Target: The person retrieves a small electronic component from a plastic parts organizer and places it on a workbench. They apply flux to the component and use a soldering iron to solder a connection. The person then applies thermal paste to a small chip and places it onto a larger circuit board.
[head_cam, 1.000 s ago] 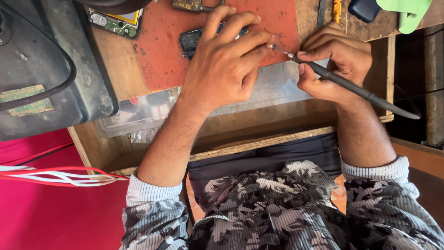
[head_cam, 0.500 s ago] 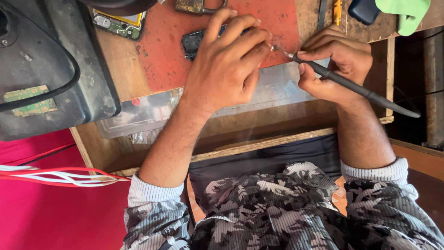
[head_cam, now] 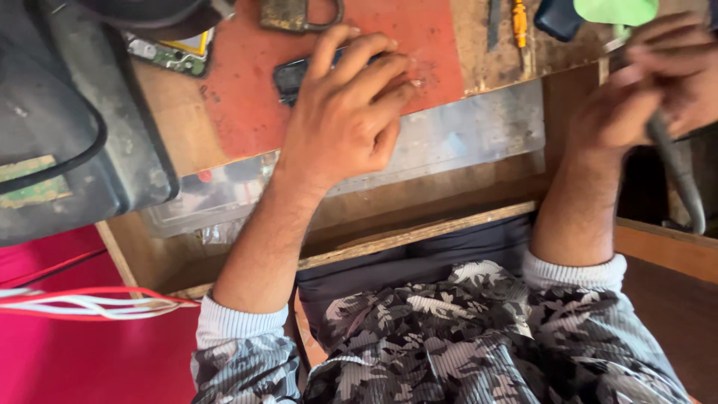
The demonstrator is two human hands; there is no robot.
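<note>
**Hands at a repair bench, one pressing down a small dark device**

Seen from above, the red work mat (head_cam: 247, 90) served as the landmark on a worn wooden bench (head_cam: 508, 56). The left hand (head_cam: 340, 120) lay on the mat's near half, fingers (head_cam: 374, 63) spread slightly and curled down over a small dark device (head_cam: 288, 75). Only the device's left end showed, peeking out beside the index finger; the rest sat hidden under the fingers and palm, flat on the mat.

The right hand (head_cam: 651, 82) hovered off the mat's right edge, well apart from the device. It was blurred, with fingers closed around a dark slender tool (head_cam: 677, 168) whose handle trailed down past the wrist.

At the mat's far edge lay a brass padlock (head_cam: 288, 13). Left of the mat sat a green circuit board (head_cam: 168, 52) and a large dark grey casing (head_cam: 75, 150). Just below the mat's near edge lay a clear plastic tray (head_cam: 464, 135). A yellow-handled screwdriver (head_cam: 519, 19) rested right of the mat.
</note>
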